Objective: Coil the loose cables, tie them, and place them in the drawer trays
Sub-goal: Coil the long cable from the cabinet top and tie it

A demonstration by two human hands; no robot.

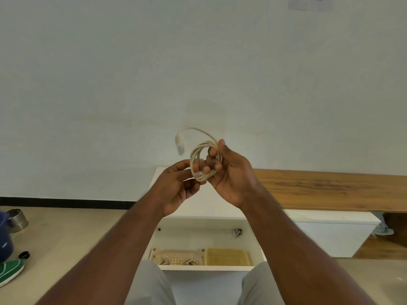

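A person is holding a cream cable (206, 159) up at chest height in front of a pale wall, wound into a small coil of several loops. The right hand (231, 172) is gripping the coil's right side, fingers curled through the loops; the left hand (176, 186) is pinching the lower left of the bundle, where a clear plug seems to be sitting. One free end with its connector (179, 143) is arching out above and to the left, blurred in the air, so the coiling appears nearly finished while the tying is, by all signs, yet to come.

Below, between the person's knees, an open white drawer (198, 236) is showing two trays: a pale perforated tray (176, 253) on the left, already holding what look like two coiled cables, and a yellow tray (228, 256) on the right with nothing visible in it. This bundle is not yet placed.

A wooden bench top (330, 190) is running off to the right. On the floor at far left are lying a metal bowl (18, 220), a green shoe (11, 270) and a dark blue object, well apart from the drawer. Nothing is blocking the way down to the trays.
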